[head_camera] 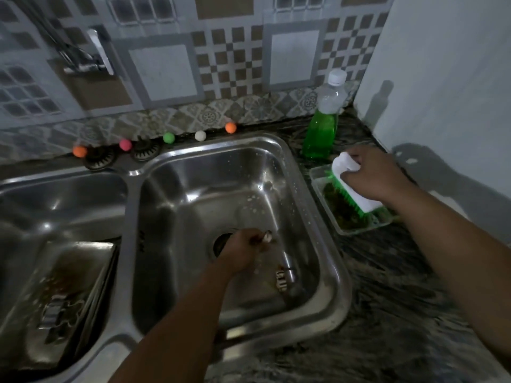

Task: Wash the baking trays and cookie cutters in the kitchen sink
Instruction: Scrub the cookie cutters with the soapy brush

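The left hand [240,251] is reaching down into the right-hand stainless steel sink basin [312,189], near the round drain opening [221,241], w/ fingers curling round a small shiny metal piece [266,239]; it's blurred, so can't tell if it's a cookie cutter. Just nearer the camera on the basin floor, another small metal cookie cutter [282,280] is lying beside a short metal tube-like item [289,265], both apart from the hand.

In the left-hand sink basin [63,189] a rectangular metal baking tray [91,261] is sitting, looking like one of a stack, w/ brownish residue on it. On the tray a metal cookie cutter w/ a wavy outline [59,313] is lying at the near end.

Over on the dark marbled stone countertop [387,299], right of the sink, the right hand [373,175] is gripping the white back of a scrubbing brush w/ green bristles [359,199], fingers wrapping over its far end. The brush is resting bristles-down in a shallow clear plastic tray [359,229].

Just behind that a clear plastic bottle of green liquid w/ a white cap [322,125] is standing upright near the white side wall [442,78].

Along the back edge of the sink, small coloured balls are lining up: orange [79,151], pink [125,144], green [168,137], white [200,135], orange [230,127]. Two dark round strainers [121,156] are lying btwn them. Farther up, a chrome wall tap [91,55] is sticking out of the patterned tile backsplash [235,64].
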